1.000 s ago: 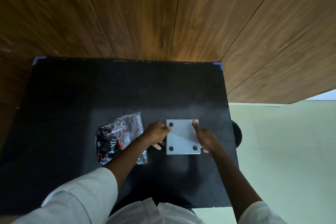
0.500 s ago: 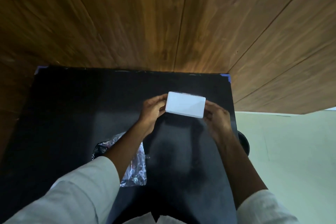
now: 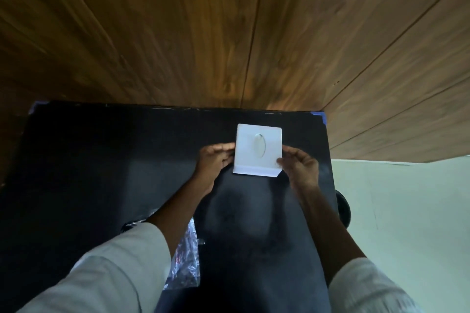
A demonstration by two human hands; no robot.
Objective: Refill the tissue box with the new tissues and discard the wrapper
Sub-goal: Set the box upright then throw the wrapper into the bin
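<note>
The crinkly clear wrapper (image 3: 184, 259) is lying down at about 7 o'clock on the black table (image 3: 101, 165), mostly tucked behind the white sleeve (image 3: 112, 269) of the left arm, and any print on it is too blurry to read. Up around 12 o'clock both hands are gripping the white tissue box (image 3: 258, 150), left hand (image 3: 216, 160) pinching its left edge and right hand (image 3: 300, 165) curling fingers round its right edge, oval slot facing the camera with what looks like white tissue showing inside. Wood panelling is filling the whole background, with pale floor showing off at 3 o'clock.
</note>
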